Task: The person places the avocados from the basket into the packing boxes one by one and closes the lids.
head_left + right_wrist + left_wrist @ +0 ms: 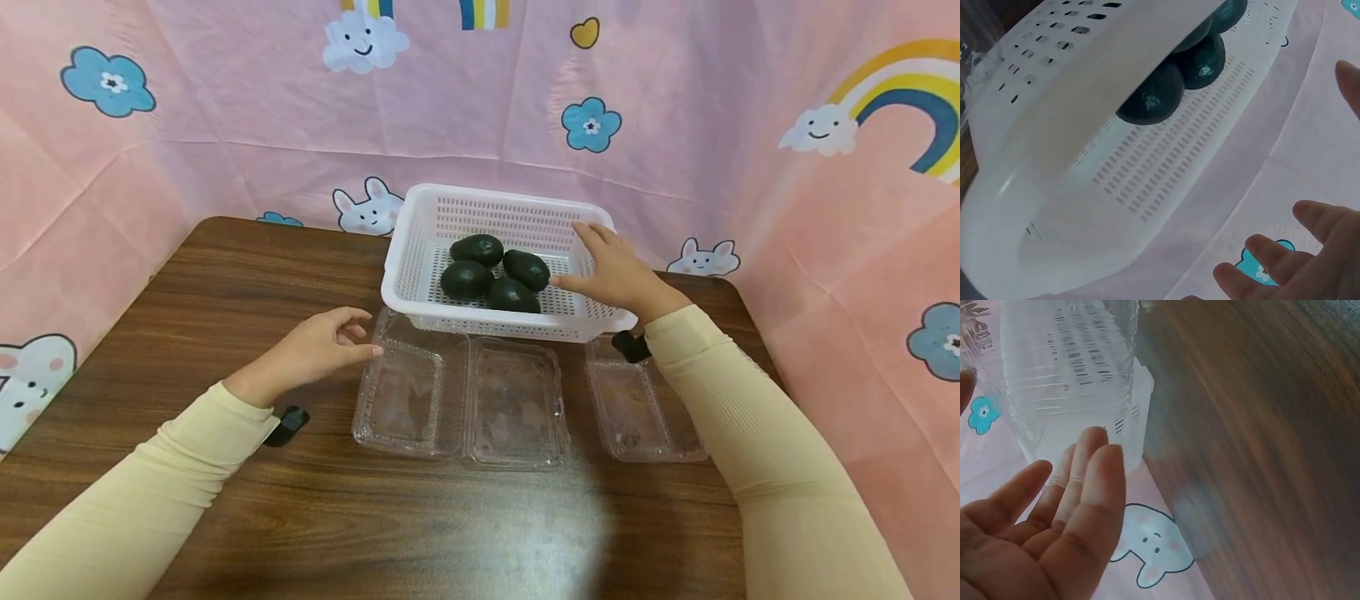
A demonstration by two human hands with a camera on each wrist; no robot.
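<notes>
1. Resting in a loose cluster, four dark green, smooth, rounded avocados sit inside a white rectangular plastic basket, left of its middle; the nearest one is partly hidden by the near rim.

2. The basket, with slotted walls and floor, stands at the far side of the table, which has a dark brown wood-grain top.

3. The right hand is over the right end of the basket, fingers spread and holding nothing. In the head view its thumb tip appears just beside the rightmost avocado; the right wrist view shows the fingers apart from the fruit.

4. The left hand is to the left, near the basket's near left corner, its fingers loosely bent around nothing. Its thumb points right, at the edge of a clear plastic hinged container; whether they touch, I cannot tell.

5. That container lies unfolded in two halves, just on the near side of the basket. A second clear plastic container lies to its right, partly covered by the right arm.

6. Pale yellow sleeves cover both arms, and a pink cloth printed with rainbows, clouds, flowers and rabbits hangs behind the table and at both sides.
</notes>
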